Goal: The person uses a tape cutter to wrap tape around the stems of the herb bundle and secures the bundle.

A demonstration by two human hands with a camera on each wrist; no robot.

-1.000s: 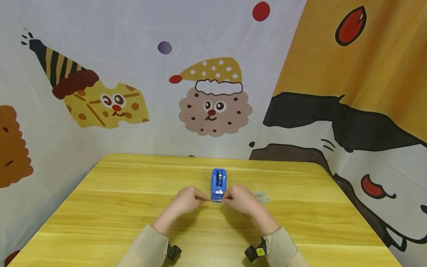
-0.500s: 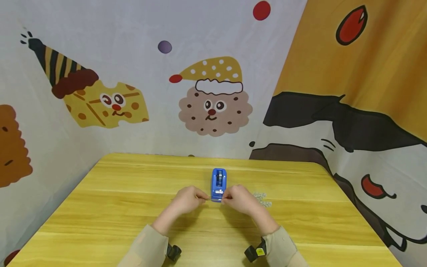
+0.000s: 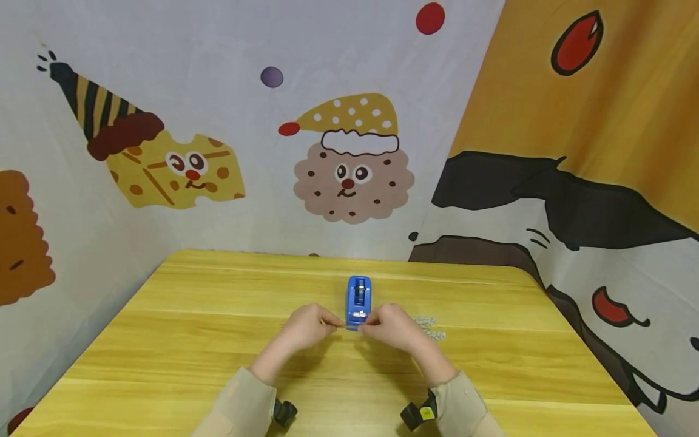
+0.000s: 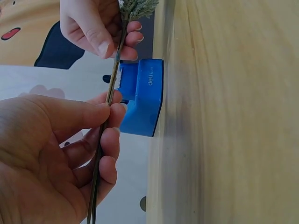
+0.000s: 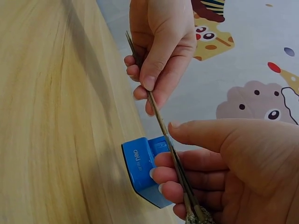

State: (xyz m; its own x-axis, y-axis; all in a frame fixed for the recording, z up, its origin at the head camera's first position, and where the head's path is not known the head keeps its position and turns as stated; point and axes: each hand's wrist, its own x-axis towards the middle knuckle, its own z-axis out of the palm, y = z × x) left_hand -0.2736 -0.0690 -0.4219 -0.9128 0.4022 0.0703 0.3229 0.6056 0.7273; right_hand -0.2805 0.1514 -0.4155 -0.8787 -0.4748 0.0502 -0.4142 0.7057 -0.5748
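Observation:
A thin bunch of dried flowers, its stems (image 4: 113, 77) brown and its heads (image 3: 430, 328) grey-green, spans both hands above the table. My left hand (image 3: 310, 326) pinches the lower stems between thumb and curled fingers. Nearer the heads, my right hand (image 5: 205, 154) holds the same stems, its thumb tip against a shiny band, apparently tape (image 5: 170, 139), on them. Just beyond the hands stands a blue tape dispenser (image 3: 358, 297) with a toothed cutter; neither hand grips it. In the head view the right hand hides part of the bunch.
The wood-grain table (image 3: 218, 291) extends around the hands and dispenser. A printed cartoon curtain (image 3: 338, 60) hangs behind its far edge. Dark wrist cameras sit below both hands, near the beige sleeves (image 3: 240, 403).
The flower heads have turned slightly and look more spread than a second ago. My right fingertips have shifted a little left along the stems. The left hand keeps its hold; the dispenser stays put.

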